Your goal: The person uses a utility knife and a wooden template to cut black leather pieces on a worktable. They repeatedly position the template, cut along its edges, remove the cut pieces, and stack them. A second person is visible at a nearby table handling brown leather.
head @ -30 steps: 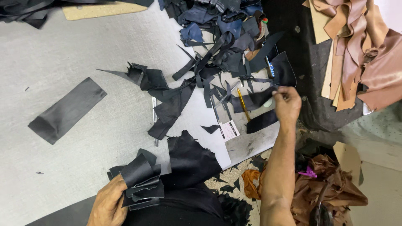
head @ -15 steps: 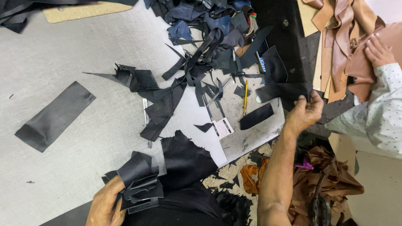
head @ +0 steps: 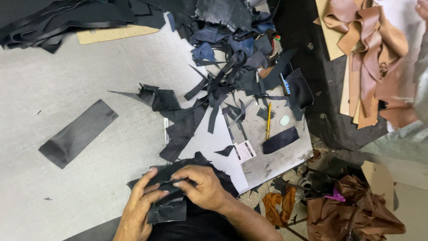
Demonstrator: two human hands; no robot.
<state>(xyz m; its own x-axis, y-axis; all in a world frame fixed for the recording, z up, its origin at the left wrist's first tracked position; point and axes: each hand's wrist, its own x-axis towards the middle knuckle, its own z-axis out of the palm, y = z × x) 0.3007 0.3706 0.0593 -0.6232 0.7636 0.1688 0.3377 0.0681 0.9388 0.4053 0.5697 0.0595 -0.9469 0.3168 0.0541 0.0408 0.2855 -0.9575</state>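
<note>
Both my hands meet at the table's near edge over a small stack of black leather pieces [head: 167, 209]. My left hand [head: 139, 209] holds the stack from the left side with its fingers spread along the top. My right hand [head: 200, 185] lies on top of the stack, its fingers pinching the upper piece. A larger black leather sheet [head: 209, 163] lies under and behind the stack.
A black rectangular strip [head: 78, 133] lies to the left on the grey table [head: 67, 80]. Black and blue scraps [head: 223, 76] pile up at the centre back. A yellow pencil [head: 268, 121] and a black strip [head: 280, 140] rest on a board. Brown leather [head: 370, 62] lies right.
My right hand has come back from the far right edge of the board to the stack by my left hand. The view has shifted and another person's sleeve has mostly left it.
</note>
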